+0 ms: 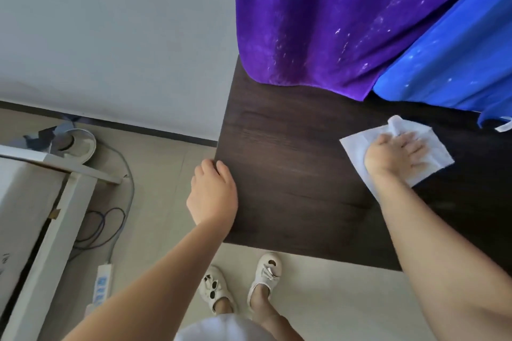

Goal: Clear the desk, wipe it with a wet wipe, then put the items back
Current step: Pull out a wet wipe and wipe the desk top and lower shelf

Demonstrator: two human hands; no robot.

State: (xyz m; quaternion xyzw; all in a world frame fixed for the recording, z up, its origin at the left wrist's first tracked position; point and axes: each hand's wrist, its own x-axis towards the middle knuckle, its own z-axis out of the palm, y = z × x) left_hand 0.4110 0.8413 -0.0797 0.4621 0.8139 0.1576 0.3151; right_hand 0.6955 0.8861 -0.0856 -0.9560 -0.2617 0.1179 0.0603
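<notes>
Pressing wet wipe (399,147) on desk (291,174) | right hand (396,155) flat | left hand (212,194) at edge

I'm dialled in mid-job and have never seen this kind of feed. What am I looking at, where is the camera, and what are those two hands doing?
There is no machine here: a person wears one wide-angle camera on the head, looking down at their own arms and feet. The dark wooden desk fills the middle. The right hand lies flat on a white wet wipe, pressing it to the desk. The left hand rests at the desk's left edge and holds nothing. A purple curtain and a blue curtain hang over the desk's far edge. On the floor to the left lie cables and a power strip.
</notes>
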